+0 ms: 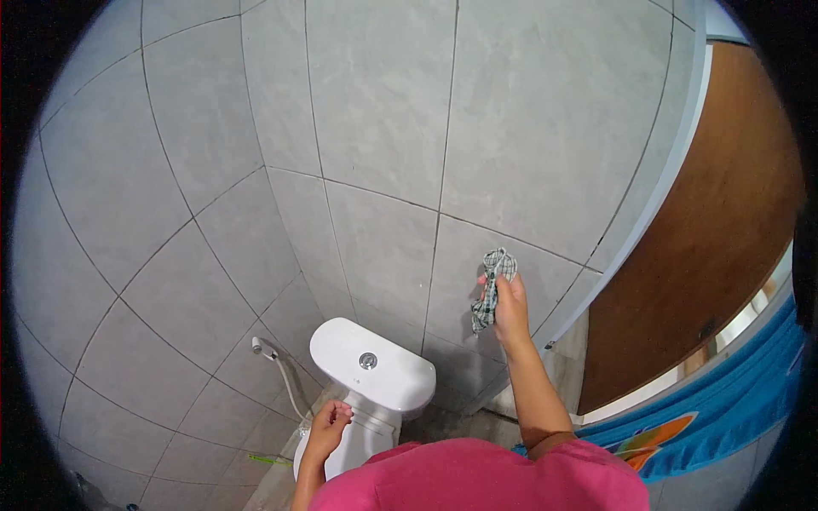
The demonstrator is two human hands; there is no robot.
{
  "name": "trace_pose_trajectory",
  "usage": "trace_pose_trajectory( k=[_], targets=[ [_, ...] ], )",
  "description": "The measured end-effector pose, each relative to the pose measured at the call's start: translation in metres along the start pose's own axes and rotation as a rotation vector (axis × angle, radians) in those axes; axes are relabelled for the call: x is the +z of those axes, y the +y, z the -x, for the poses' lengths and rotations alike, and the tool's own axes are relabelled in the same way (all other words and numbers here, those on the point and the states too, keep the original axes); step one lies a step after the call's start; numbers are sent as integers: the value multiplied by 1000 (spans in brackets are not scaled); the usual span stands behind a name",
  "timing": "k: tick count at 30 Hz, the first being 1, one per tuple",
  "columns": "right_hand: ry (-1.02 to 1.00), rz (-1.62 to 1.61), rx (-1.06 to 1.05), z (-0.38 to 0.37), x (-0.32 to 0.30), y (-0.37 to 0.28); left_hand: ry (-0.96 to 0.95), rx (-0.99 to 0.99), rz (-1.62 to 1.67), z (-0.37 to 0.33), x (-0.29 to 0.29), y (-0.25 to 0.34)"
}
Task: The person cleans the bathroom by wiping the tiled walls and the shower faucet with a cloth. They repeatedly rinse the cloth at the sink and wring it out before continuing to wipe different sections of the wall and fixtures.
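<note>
My right hand [511, 311] is closed round a bunched checked cloth [486, 308] in green, white and dark tones. It is raised close to the grey tiled wall [383, 247]; whether the cloth touches the tiles I cannot tell. One end of the cloth hangs below my fingers and a loop of it sticks up above them. Lower and to the left, my left hand [330, 426] hovers over the white toilet [362, 443], fingers curled inward. What those fingers hold, if anything, is hidden.
The toilet's cistern [396, 375] with a round push button stands against the wall. A bidet sprayer [265, 347] with its hose hangs on the left wall. At the right are a brown door [690, 221] and a blue patterned towel [716, 434]. A green stick [268, 459] lies lower left.
</note>
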State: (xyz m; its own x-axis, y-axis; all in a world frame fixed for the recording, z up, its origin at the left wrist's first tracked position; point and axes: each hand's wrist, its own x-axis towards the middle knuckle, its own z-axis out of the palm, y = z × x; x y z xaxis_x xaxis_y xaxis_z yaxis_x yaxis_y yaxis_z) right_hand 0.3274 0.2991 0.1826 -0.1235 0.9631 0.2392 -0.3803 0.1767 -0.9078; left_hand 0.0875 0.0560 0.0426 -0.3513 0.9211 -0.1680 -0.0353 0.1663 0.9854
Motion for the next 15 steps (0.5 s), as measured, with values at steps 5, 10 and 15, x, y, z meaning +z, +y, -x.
trace_pose_trajectory(
  k=[5,10,15],
  targets=[
    [-15,106,44,6,11,10,21,-14,3,1,-5,-6],
    [-74,409,-192,-8,8,13,44,-31,5,0,-6,-5],
    [-89,522,-309,-19,16,-10,44,-10,28,-3,-10,-14]
  ],
)
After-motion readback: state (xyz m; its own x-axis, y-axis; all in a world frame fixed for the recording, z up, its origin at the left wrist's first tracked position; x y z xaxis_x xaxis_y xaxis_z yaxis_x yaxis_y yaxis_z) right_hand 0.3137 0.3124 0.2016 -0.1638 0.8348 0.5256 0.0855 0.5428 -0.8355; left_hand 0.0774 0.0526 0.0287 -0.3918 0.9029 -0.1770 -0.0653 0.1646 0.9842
